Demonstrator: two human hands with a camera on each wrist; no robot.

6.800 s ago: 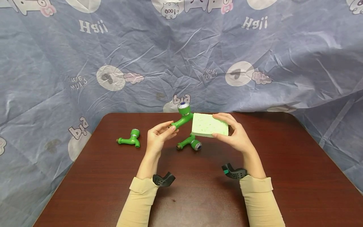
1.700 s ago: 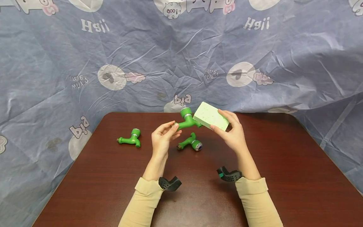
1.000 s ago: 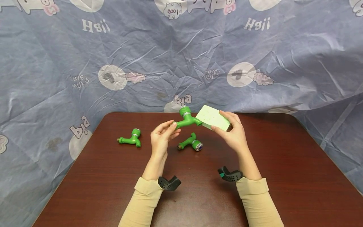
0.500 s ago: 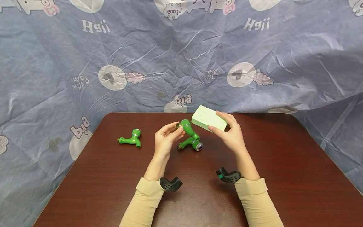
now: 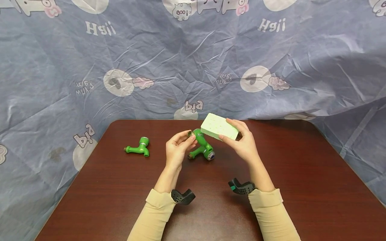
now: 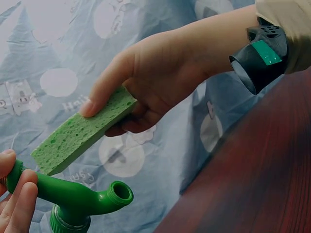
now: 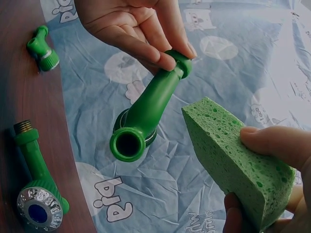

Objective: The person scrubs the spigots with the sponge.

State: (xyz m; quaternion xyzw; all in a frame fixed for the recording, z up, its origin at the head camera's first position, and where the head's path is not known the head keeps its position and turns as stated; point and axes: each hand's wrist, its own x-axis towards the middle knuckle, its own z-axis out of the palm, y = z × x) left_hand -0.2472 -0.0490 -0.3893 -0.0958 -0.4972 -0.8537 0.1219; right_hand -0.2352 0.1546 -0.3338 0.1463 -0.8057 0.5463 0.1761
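Note:
My left hand [image 5: 178, 147] pinches a green tap [image 7: 150, 104] by its threaded inlet end and holds it above the table. In the right wrist view the tap's round spout mouth faces the camera. My right hand [image 5: 242, 142] grips a pale green sponge [image 5: 219, 126] between thumb and fingers. The sponge [image 6: 82, 133] is tilted, its near end close to the tap's inlet in the left wrist view; whether they touch I cannot tell. In the head view the sponge's corner overlaps the tap's knob.
A second green tap [image 5: 208, 154] lies on the dark red-brown table [image 5: 211, 207] behind the held one, partly hidden. Another green tap [image 5: 138, 147] lies to the left. A blue-grey printed cloth [image 5: 181, 60] hangs behind the table's far edge.
The left hand has turned the tap so its inlet end faces the camera and its spout points down and right. The right hand has shifted slightly left with the sponge.

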